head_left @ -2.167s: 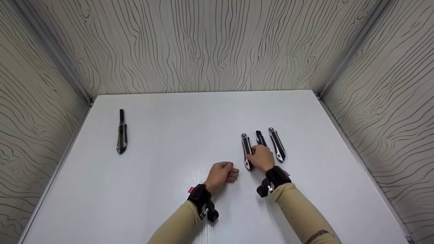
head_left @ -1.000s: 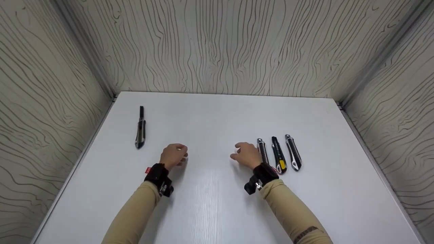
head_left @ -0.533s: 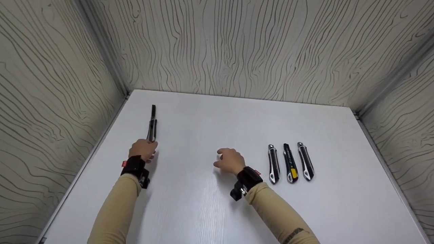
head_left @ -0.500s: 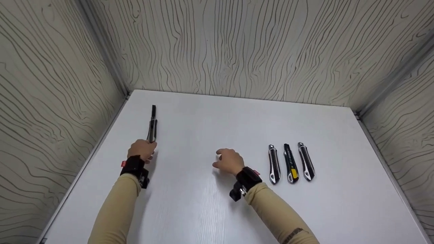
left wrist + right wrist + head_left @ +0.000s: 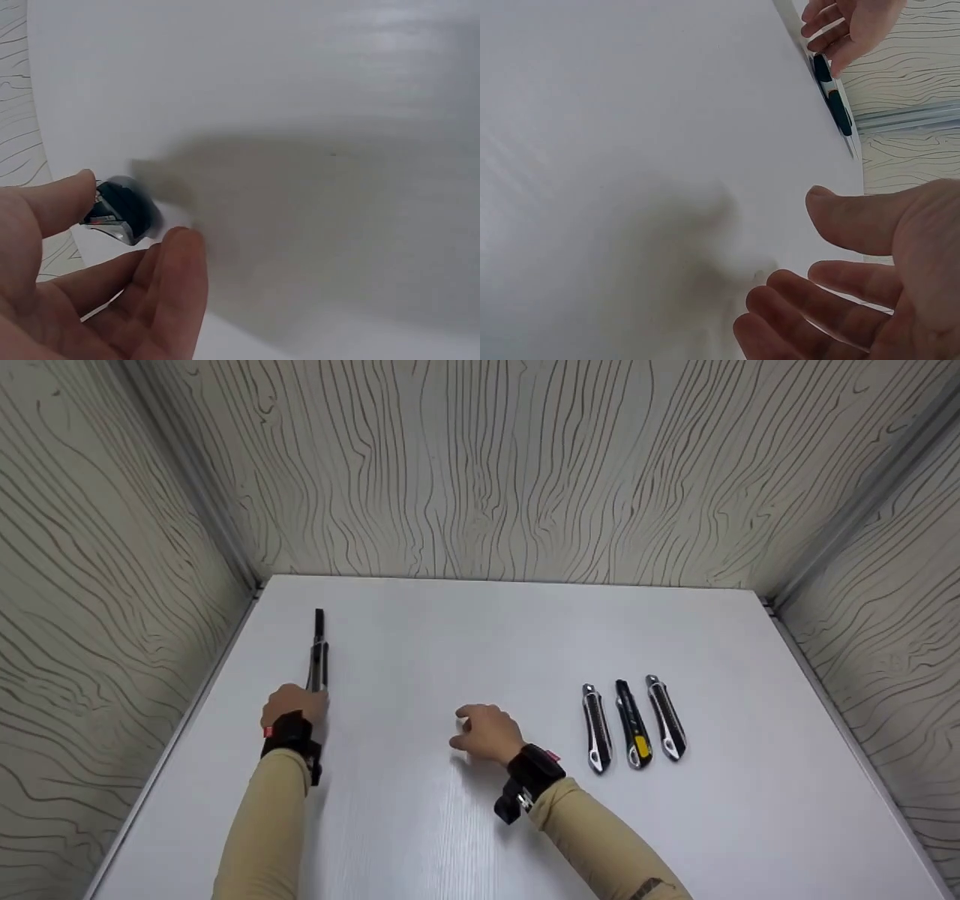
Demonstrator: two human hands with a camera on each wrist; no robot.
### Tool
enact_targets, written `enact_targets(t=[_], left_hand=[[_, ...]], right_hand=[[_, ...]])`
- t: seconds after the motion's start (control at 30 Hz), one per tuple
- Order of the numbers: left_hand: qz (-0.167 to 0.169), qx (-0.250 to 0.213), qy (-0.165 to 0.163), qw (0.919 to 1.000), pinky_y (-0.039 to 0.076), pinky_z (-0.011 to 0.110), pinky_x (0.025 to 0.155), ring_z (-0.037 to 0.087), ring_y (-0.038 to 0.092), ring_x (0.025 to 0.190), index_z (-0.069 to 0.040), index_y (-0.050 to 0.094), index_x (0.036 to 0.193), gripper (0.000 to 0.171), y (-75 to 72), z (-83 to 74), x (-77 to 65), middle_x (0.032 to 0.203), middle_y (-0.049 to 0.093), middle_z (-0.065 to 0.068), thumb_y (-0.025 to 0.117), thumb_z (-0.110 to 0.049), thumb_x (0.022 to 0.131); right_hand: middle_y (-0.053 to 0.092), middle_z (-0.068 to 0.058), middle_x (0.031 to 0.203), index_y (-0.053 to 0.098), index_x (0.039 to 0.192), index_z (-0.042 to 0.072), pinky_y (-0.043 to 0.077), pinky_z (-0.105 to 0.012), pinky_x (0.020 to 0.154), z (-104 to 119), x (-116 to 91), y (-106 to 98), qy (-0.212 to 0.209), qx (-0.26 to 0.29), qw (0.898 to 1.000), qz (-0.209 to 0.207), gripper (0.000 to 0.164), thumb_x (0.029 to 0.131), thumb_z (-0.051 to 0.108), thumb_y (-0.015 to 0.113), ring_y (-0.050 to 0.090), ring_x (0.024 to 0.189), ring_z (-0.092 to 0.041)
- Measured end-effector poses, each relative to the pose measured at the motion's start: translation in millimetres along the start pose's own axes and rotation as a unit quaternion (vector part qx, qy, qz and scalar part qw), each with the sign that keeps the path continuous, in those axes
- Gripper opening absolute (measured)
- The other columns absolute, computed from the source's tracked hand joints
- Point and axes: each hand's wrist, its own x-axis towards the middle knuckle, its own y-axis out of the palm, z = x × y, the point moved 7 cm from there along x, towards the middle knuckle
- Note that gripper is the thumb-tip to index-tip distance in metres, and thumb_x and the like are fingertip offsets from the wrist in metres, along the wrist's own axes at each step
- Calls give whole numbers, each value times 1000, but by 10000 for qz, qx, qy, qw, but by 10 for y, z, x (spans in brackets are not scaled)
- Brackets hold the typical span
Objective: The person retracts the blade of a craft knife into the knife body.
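Note:
At the left of the white table, my left hand (image 5: 296, 703) holds the rear end of a utility knife (image 5: 318, 664), whose dark narrow front points to the back wall. In the left wrist view, its dark butt (image 5: 124, 210) shows between thumb and fingers; the rest is hidden. My right hand (image 5: 489, 733) hovers near the middle, thumb and fingers apart, holding nothing. To its right, a silver-and-black utility knife (image 5: 597, 729), a dark one with a yellow patch (image 5: 634, 725) and another silver-and-black one (image 5: 666, 718) lie side by side.
The white table (image 5: 435, 652) is enclosed by a wood-grain back wall (image 5: 480, 472) and matching side panels, with grey metal posts (image 5: 191, 487) at the corners. Black camera straps sit on both wrists.
My right hand has let go of the dark knife between the two silver ones and moved left. The left hand has travelled left and taken hold of the far-left utility knife. The view has shifted.

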Motion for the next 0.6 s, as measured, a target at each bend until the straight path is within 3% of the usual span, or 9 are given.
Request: enact_targets(t=[0.27,0.6], left_hand=[[-342,42,-1,9994,41,31,48,25,55,64,3,62,86,40,66,29,203,73,61,13,57,-37,88],[-676,67,45,9977,42,32,49,26,57,65,4,63,88,36,76,-43,264,74,63,15,64,-31,86]], right_hand=[[73,-10,102,64,124,5,56,-44,77,-50,8,-19,32,33,10000,-28,50,79,25,74,68,94,-28],[73,-11,104,63,125,5,55,-45,80,-132,28,-36,151,189,9997,2,50,81,26,73,68,96,-28]])
